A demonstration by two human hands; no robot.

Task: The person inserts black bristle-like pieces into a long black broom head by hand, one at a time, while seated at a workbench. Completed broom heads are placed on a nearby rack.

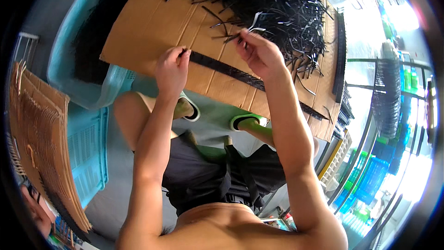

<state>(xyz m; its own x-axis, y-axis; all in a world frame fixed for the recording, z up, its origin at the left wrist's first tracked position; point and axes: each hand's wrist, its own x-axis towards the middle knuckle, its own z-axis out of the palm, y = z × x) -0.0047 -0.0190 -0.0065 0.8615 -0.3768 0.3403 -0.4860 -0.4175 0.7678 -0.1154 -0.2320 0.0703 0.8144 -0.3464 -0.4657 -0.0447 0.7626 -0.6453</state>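
Note:
My left hand (pixel 171 70) is pinched at the near edge of a cardboard sheet (pixel 152 28). A small dark bit shows at its fingertips, right at the left end of a long black toothed strip (pixel 222 67) lying across the cardboard. Whether the fingers grip that strip or a separate piece, I cannot make out. Farther right, my right hand (pixel 261 55) is raised over the cardboard with its fingers closed on a few thin black strips (pixel 236 37), some shining white in the light. Beyond it lies a big tangled heap of loose black strips (pixel 282 14).
A light-blue plastic crate (pixel 62 60) with black material stands at the left, above another blue crate (pixel 88 150). Stacked cardboard (pixel 39 134) leans at the lower left. Metal racks (pixel 388 88) with green and blue items line the right. A person (pixel 39 208) is at the far lower left.

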